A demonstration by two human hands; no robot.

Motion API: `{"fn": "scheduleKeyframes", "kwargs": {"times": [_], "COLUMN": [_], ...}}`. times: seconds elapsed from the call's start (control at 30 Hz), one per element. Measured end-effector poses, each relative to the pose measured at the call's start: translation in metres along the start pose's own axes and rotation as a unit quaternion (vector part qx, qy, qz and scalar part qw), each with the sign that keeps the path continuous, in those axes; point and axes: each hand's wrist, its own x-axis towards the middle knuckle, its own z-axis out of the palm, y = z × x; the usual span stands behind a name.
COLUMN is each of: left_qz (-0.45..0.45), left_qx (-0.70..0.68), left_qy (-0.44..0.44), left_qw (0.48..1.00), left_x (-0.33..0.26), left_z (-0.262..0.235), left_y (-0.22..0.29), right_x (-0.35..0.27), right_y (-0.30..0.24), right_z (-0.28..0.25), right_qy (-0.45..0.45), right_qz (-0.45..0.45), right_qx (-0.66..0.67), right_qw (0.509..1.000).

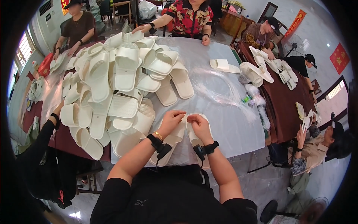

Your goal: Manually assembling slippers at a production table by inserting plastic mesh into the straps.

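Just in front of me a pair of white slippers lies at the table's near edge, a left slipper (174, 140) and a right slipper (191, 135). Above the left one is my left hand (172, 121), fingertips pinched together. My right hand (199, 126) is over the right one, its fingers curled in and facing the left hand across a small gap. Whatever the fingertips hold, if anything, is too small to make out. Both hands partly cover the slippers. A big heap of white slippers (126, 71) rises to the left of my hands.
Clear plastic strands (223, 89) lie right of centre on the plastic-covered table (238, 138). Beyond them sits a single white slipper (222, 65). A brown-covered table (283, 108) with more slippers adjoins at right. Several people work around, one reaching to the heap from across.
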Motion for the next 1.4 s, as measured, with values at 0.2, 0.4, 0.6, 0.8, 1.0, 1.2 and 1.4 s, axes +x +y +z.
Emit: {"fn": "scheduleKeyframes", "kwargs": {"times": [0.2, 0.4, 0.6, 0.8, 1.0, 1.2, 1.4], "left_qz": [0.015, 0.005, 0.007, 0.012, 0.017, 0.066, 0.100], "left_qx": [-0.002, -0.037, -0.030, -0.030, -0.022, 0.017, 0.115], "left_qy": [0.011, 0.009, 0.018, 0.024, 0.022, 0.020, 0.012], "left_qw": [1.000, 0.999, 0.999, 0.999, 0.999, 0.997, 0.988], "left_x": [-0.002, -0.006, -0.007, -0.008, -0.009, -0.010, -0.009], "left_z": [0.002, 0.000, 0.001, 0.000, 0.000, 0.002, 0.002], "left_y": [0.004, 0.005, 0.008, 0.006, 0.003, -0.002, -0.003], "right_x": [-0.003, -0.004, -0.003, -0.006, -0.002, -0.002, -0.002], "right_y": [-0.009, -0.016, -0.019, -0.011, -0.004, -0.008, -0.009], "right_z": [-0.002, 0.001, 0.002, 0.004, 0.005, 0.007, 0.007], "right_qy": [-0.043, -0.099, -0.108, -0.034, 0.065, 0.069, 0.073], "right_qz": [0.034, -0.075, -0.149, -0.095, -0.070, -0.069, -0.075], "right_qx": [-0.018, -0.149, -0.201, -0.157, -0.118, -0.144, -0.148], "right_qw": [0.998, 0.981, 0.962, 0.982, 0.988, 0.985, 0.983]}}
